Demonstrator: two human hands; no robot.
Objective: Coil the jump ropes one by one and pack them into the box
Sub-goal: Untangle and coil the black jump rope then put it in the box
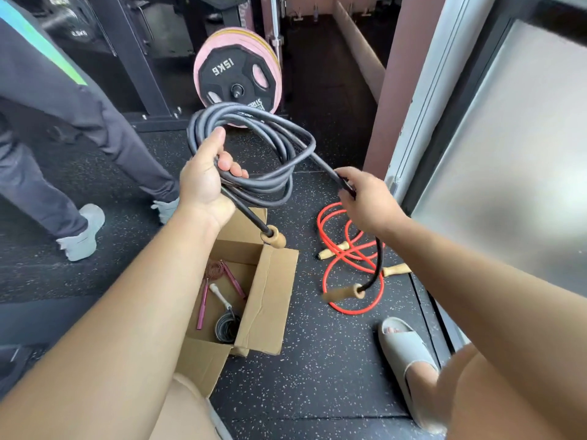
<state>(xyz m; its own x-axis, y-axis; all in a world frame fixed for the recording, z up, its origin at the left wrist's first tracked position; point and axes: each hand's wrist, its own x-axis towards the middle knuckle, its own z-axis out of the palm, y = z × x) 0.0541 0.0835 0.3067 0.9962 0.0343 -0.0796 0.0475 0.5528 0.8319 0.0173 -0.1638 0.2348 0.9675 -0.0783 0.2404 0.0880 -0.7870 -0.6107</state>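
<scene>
Above the box (270, 300), left hand (203, 182) grips the coiled black rope (254, 128); right hand (365, 198) pinches its floppy, heavy-looking tail.

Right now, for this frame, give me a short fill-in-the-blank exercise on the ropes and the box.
The cardboard box has its flaps ___.
The orange rope lies in loose loops on the ___, outside the box.
The left hand grips the coils of the black rope and the right hand pinches its trailing end, so ___ hands are busy.
The weight plate behind the coils reads ___ KG.
Missing words: open; floor; both; 15.
</scene>
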